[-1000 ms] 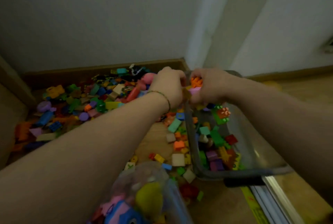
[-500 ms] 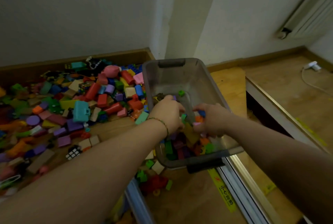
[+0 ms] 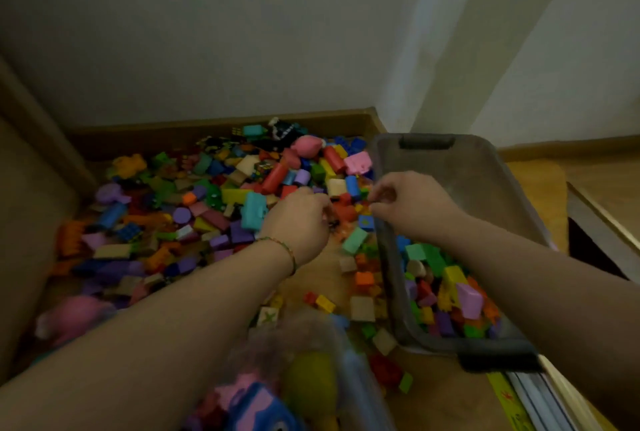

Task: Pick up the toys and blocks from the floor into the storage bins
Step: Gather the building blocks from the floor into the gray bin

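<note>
- Most of the job looks undone: a wide pile of blocks (image 3: 207, 209) covers the floor (image 3: 433, 392) across the left and centre of the frame, reaching back to the wall.
- Only part of the load is in place. The grey storage bin (image 3: 485, 167), right of centre, holds a shallow layer of binned blocks (image 3: 446, 292) at its near end, and its far end is bare.
- Loose scattered blocks (image 3: 362, 307) lie on the floor just beside the bin's left wall, so the strip between pile and bin also needs clearing.
- A second clear bin (image 3: 360, 396) at the bottom centre of the frame shows soft toys inside, blurred. I cannot tell how full it is.
- Toys are also out on the floor: a pink soft toy (image 3: 72, 316) at the lower left and a pink toy (image 3: 306, 146) at the far edge of the pile.
- The left hand (image 3: 298, 222) is down on the pile's right edge with its fingers curled into red and orange blocks. Its palm is hidden, so I cannot tell if it grips any.
- The right hand (image 3: 412, 205) hangs over the bin's left rim, next to the pile, fingers curled towards the thumb. Whether they pinch a small piece is too blurred to say.
- Judged from this, many more scoops remain, and the bin has ample room for them.
</note>
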